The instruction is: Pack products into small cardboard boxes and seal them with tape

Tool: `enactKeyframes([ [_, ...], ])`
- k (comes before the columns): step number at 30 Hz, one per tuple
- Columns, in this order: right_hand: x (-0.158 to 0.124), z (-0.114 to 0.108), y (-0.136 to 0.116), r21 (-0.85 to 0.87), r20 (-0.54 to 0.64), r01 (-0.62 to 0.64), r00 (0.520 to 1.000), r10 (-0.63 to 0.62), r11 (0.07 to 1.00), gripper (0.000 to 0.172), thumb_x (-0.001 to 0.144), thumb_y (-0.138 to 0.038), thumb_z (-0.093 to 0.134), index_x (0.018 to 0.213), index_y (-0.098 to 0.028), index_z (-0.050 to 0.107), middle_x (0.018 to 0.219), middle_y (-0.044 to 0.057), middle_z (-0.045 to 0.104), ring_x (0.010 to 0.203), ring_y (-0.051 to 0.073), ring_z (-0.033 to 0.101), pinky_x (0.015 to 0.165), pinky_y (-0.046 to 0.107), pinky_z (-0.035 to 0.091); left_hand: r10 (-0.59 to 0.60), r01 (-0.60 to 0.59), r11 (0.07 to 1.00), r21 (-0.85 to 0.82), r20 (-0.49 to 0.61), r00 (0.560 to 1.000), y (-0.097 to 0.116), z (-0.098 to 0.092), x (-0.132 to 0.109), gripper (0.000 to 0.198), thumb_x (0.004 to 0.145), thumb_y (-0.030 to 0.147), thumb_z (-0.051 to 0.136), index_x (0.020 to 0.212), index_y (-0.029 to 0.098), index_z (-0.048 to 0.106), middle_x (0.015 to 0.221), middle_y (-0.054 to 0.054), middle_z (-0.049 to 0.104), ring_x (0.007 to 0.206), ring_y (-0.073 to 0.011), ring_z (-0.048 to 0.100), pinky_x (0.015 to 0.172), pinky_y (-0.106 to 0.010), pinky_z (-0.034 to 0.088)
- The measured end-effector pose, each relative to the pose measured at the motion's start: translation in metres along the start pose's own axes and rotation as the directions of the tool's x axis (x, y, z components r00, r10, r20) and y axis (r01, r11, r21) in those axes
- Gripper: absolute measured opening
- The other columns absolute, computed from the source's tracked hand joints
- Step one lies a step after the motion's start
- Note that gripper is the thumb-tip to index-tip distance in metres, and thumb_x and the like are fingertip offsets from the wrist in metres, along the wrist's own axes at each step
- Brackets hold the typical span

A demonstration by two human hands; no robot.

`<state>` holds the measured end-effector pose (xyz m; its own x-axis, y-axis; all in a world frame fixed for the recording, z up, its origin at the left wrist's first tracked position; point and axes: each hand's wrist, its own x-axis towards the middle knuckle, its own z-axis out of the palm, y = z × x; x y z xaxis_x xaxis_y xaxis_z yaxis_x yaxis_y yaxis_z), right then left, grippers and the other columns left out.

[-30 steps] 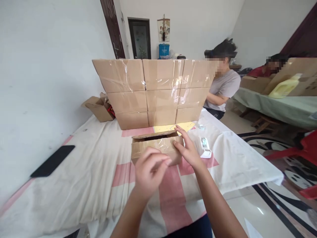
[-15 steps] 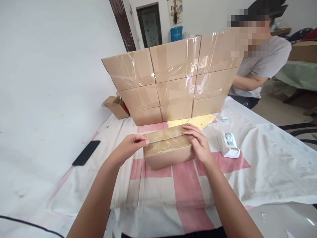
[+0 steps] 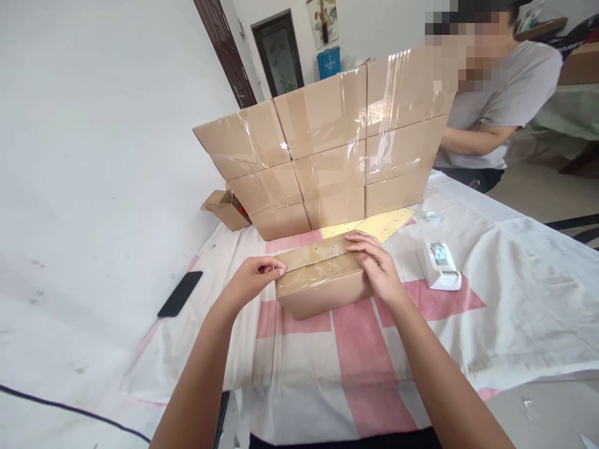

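Observation:
A small cardboard box (image 3: 327,293) with shiny tape over its top lies in front of me on the cloth. My left hand (image 3: 260,277) is at its left end, thumb and forefinger pinched together at the end of the seam that runs along the top. Over the right end curves my right hand (image 3: 374,262), its fingers bent across the top edge and gripping the box. The right thumb is mostly hidden. Both hands touch the same box.
Behind the box stands a tall wall of taped cartons (image 3: 332,168). A black phone (image 3: 180,294) lies at left, near an open carton (image 3: 229,211). On the right are a white tape dispenser (image 3: 440,265) and a clear tape roll (image 3: 432,217). Another person (image 3: 519,93) sits beyond.
The view has shifted and tilted slightly, so the phone and box appear a little further right. Both hands keep the same hold on the box.

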<state>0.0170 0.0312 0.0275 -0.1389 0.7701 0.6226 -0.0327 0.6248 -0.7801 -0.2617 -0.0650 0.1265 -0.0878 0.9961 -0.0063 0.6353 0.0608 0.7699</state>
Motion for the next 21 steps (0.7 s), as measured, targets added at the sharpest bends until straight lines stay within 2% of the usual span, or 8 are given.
enactKeyframes([
  [4,-0.0003,-0.0006,-0.0008,-0.009,0.012,0.013,1.000,-0.012,1.000,0.021,0.095,-0.029,0.056,0.098,-0.030,0.077,0.126,0.004,0.074,0.139,0.029,0.053,0.121,0.057,0.037,-0.004,0.007,0.997,0.077,-0.041,0.999,-0.0021,0.0019,-0.0018,0.029,0.077,0.048,0.070,0.084,0.021,0.079,0.065,0.002,0.049,0.066,-0.0158,0.045,0.063,-0.029,0.036],
  [6,-0.0002,-0.0007,-0.0009,-0.010,0.012,0.012,1.000,-0.012,1.000,0.021,0.095,-0.029,0.056,0.097,-0.030,0.077,0.126,0.003,0.074,0.140,0.029,0.052,0.121,0.058,0.036,-0.008,0.013,0.996,0.093,-0.053,0.999,-0.0036,0.0021,-0.0020,0.030,0.077,0.048,0.070,0.087,0.021,0.079,0.065,0.004,0.038,0.064,-0.0140,0.038,0.063,-0.029,0.031],
  [8,-0.0002,-0.0010,-0.0010,-0.007,0.016,0.001,1.000,-0.001,1.000,0.020,0.095,-0.029,0.057,0.096,-0.030,0.077,0.126,0.003,0.074,0.141,0.030,0.051,0.122,0.058,0.036,-0.016,0.021,0.994,0.103,-0.054,0.998,-0.0049,0.0018,-0.0011,0.035,0.077,0.047,0.071,0.099,0.022,0.079,0.069,0.005,0.034,0.064,-0.0133,0.035,0.064,-0.029,0.029],
  [10,-0.0005,-0.0015,-0.0013,-0.006,0.025,-0.011,1.000,0.012,1.000,0.021,0.095,-0.028,0.056,0.096,-0.030,0.077,0.127,0.003,0.074,0.142,0.030,0.050,0.122,0.058,0.035,-0.025,0.030,0.994,0.109,-0.045,0.999,-0.0057,0.0011,-0.0001,0.043,0.078,0.047,0.071,0.113,0.023,0.077,0.072,0.005,0.033,0.066,-0.0132,0.035,0.066,-0.029,0.028],
  [12,-0.0010,-0.0021,-0.0017,-0.004,0.032,-0.019,0.999,0.020,1.000,0.021,0.095,-0.026,0.056,0.097,-0.030,0.077,0.128,0.003,0.073,0.143,0.030,0.049,0.122,0.059,0.035,-0.013,0.018,0.994,0.106,-0.051,0.999,-0.0064,0.0003,-0.0003,0.045,0.078,0.046,0.073,0.117,0.023,0.076,0.074,0.004,0.034,0.068,-0.0133,0.035,0.067,-0.029,0.028],
  [16,-0.0019,-0.0024,-0.0022,0.004,0.021,-0.019,1.000,0.019,1.000,0.020,0.095,-0.027,0.056,0.096,-0.030,0.076,0.127,0.003,0.074,0.143,0.030,0.049,0.122,0.059,0.034,0.053,-0.053,0.999,0.008,-0.130,0.990,-0.0081,-0.0017,-0.0052,0.033,0.082,0.048,0.072,0.100,0.021,0.077,0.071,0.004,0.034,0.067,-0.0134,0.034,0.065,-0.029,0.029],
  [18,-0.0020,-0.0022,-0.0021,0.005,0.020,-0.015,1.000,0.015,1.000,0.020,0.095,-0.028,0.057,0.096,-0.030,0.076,0.126,0.003,0.074,0.142,0.030,0.049,0.122,0.059,0.034,0.058,-0.062,0.997,-0.041,-0.095,0.994,-0.0081,-0.0028,-0.0076,0.030,0.084,0.050,0.071,0.091,0.021,0.076,0.068,0.003,0.040,0.067,-0.0140,0.037,0.065,-0.029,0.031],
  [21,-0.0018,-0.0019,-0.0017,0.006,0.021,-0.007,1.000,0.007,1.000,0.020,0.095,-0.029,0.057,0.095,-0.030,0.076,0.126,0.003,0.074,0.142,0.031,0.050,0.122,0.059,0.035,0.046,-0.046,0.999,-0.028,0.012,0.999,-0.0059,-0.0029,-0.0071,0.028,0.082,0.048,0.072,0.085,0.020,0.076,0.072,0.000,0.054,0.070,-0.0159,0.046,0.067,-0.030,0.036],
])
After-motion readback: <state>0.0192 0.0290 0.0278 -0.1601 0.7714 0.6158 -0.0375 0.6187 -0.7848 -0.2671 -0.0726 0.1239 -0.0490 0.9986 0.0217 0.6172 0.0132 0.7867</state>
